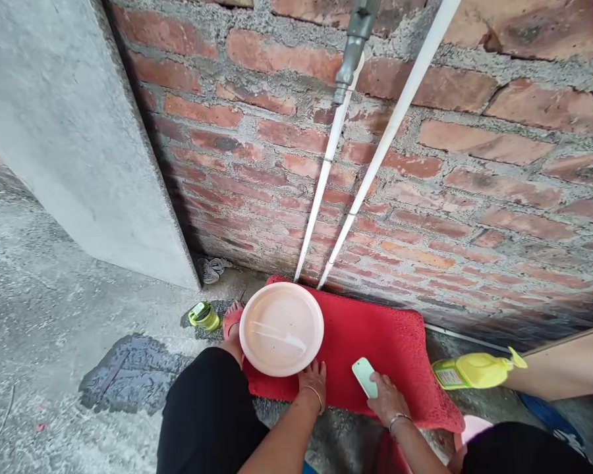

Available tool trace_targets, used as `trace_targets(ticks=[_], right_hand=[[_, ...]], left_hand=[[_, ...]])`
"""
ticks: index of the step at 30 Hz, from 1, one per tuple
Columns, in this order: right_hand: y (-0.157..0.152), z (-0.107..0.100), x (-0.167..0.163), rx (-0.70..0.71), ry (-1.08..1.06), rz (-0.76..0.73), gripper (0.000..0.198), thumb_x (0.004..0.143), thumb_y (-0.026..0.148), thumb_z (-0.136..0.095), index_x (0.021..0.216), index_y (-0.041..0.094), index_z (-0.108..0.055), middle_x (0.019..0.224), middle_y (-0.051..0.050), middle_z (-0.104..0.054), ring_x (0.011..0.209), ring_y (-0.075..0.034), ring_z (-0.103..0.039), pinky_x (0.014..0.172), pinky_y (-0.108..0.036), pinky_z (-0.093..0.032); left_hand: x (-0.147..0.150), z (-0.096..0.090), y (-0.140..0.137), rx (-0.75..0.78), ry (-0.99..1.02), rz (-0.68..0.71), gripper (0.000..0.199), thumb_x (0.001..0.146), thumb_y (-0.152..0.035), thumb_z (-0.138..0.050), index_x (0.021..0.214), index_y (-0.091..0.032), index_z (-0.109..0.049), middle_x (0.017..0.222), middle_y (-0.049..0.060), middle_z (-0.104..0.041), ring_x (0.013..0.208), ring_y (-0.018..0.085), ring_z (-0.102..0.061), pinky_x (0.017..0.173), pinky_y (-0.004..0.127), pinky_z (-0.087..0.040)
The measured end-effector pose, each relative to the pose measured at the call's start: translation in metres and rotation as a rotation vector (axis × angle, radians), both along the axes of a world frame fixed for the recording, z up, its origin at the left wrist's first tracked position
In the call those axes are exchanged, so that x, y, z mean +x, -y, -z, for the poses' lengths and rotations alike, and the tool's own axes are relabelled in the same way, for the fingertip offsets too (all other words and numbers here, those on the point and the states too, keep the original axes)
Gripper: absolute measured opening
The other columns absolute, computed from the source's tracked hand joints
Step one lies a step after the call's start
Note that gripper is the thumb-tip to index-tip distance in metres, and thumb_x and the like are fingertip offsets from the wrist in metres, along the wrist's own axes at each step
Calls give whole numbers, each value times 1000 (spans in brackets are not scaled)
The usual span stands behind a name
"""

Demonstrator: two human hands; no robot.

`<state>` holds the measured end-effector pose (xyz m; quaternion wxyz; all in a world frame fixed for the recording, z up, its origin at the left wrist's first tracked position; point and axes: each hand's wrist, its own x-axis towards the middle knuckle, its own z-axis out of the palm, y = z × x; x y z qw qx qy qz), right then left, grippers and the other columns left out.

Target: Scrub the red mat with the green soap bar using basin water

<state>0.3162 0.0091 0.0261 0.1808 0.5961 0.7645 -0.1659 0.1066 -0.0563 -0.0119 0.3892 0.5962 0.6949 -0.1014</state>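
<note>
A red mat [360, 322] with a rough, towel-like edge lies spread out in front of me, along the foot of the brick wall. My right hand [390, 398] is closed around a pale green scrubbing brush [364, 375], held against the mat; its bristles are hidden underneath. On the mat's left part stands a round, pale pink basin [281, 332] with what looks like water in it. My left hand [313, 376] lies with fingers stretched out on the mat, right by the basin's lower rim.
A yellow pump bottle [474, 370] lies at the mat's right end. To the left sits a small yellow-green container [204, 316] near my foot. Two white pipes [356, 204] and a grey tap [350, 59] run down the wall. A concrete slab [123, 151] stands at the left.
</note>
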Motion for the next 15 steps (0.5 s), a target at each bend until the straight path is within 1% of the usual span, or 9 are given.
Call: trace_targets(ticks=[3,5,8,10,12,15], right_hand=[[-8,-4,-7,11,-36,61,38,68,24,-54,106,26,-51,104,-3,-54,86,-19,-61,70,-28,-40],[-18,-10,-18,32,-93,122,38,72,30,-53,109,25,-50,105,-3,-53,85,-18,-61,69,-27,-40],[-37,-23,-42,62,-138,148,42,73,34,-54,114,25,-48,108,-3,-52,88,-17,-59,72,-26,-40],[-52,-29,-62,73,-128,101,46,72,34,-56,116,25,-48,110,-4,-51,91,-18,-58,75,-27,-40],[-68,-31,-85,81,-129,52,49,71,33,-58,118,25,-48,110,-4,-51,96,-18,-56,78,-27,-39],[-87,-28,-124,91,-167,-8,53,70,32,-60,121,25,-48,112,-4,-49,100,-18,-53,82,-26,-38]], left_hand=[[-2,-7,-5,2,-48,61,115,47,-21,-71,148,-19,-15,153,20,-19,138,41,-20,106,64,-22],[-3,-13,-7,48,-35,76,101,55,-19,-66,146,-14,-23,151,23,-24,138,39,-22,108,61,-21],[-3,-20,-9,110,6,34,74,70,-18,-54,141,-9,-35,144,25,-37,138,35,-25,111,57,-19],[-2,-23,-10,129,5,-13,64,77,-17,-45,140,-12,-39,142,22,-41,138,33,-27,112,56,-18],[-1,-24,-11,152,-17,-49,61,80,-17,-40,141,-16,-38,146,18,-38,139,33,-24,112,58,-15],[-1,-20,-10,170,-9,-51,66,80,-18,-40,145,-19,-28,152,14,-27,140,32,-20,114,56,-13]])
